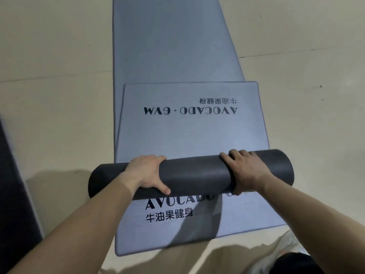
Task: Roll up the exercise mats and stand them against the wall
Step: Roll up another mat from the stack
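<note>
- Grey foam of the bottom mat [177, 234] lies flat on the floor [59, 95] nearest the person, its logo end close to a pale shoe [290, 244]. None of this mat is rolled.
- Just past that logo is the roll [195, 175], a dark cylinder lying crosswise over the bottom mat, with its left end jutting beyond the mat's edge.
- The left hand [147, 173] has its grip wrapped round the roll left of centre, fingers curled over the far side and thumb on the near side. The right hand [245, 171] is clamped on it the same way towards the right end.
- Beyond the roll, a short stretch of the top mat [193, 131] lies flat on the bottom mat, its logo upside down to the person, and ends in a square edge. It looks like the unrolled tail of the roll, though the join is hidden behind the roll.
- On that reading, the first mat is mostly rolled, with only a short stretch left to wind in.
- Farther off, the bottom mat runs flat to the top of the view, so a whole second roll is left to do.
- A dark slab [13, 194] at the left edge may be another mat, but too little of it shows to tell.
- No wall is in view and nothing stands upright, so the standing step is not yet begun for any mat.
</note>
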Demonstrator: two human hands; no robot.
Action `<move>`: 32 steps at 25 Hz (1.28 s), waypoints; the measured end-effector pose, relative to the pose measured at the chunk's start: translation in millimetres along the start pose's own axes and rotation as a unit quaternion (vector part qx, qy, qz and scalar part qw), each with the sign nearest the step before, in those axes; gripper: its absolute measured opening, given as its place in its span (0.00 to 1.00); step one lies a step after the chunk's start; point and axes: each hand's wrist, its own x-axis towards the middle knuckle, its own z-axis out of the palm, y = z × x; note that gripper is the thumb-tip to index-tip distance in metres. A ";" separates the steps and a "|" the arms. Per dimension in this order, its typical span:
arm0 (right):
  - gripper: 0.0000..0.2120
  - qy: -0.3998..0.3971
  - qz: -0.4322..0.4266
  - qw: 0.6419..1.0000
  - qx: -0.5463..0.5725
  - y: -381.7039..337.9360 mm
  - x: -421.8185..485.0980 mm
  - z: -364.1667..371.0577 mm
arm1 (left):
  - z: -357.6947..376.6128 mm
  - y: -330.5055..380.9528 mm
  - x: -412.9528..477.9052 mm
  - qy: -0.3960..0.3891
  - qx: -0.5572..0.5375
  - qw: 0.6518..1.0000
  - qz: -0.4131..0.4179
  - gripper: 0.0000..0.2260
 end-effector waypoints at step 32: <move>0.68 -0.117 -0.017 0.989 0.092 -26.5 32.0 -41.7 | 7.9 13.8 -15.2 0.121 0.162 0.979 0.040 0.57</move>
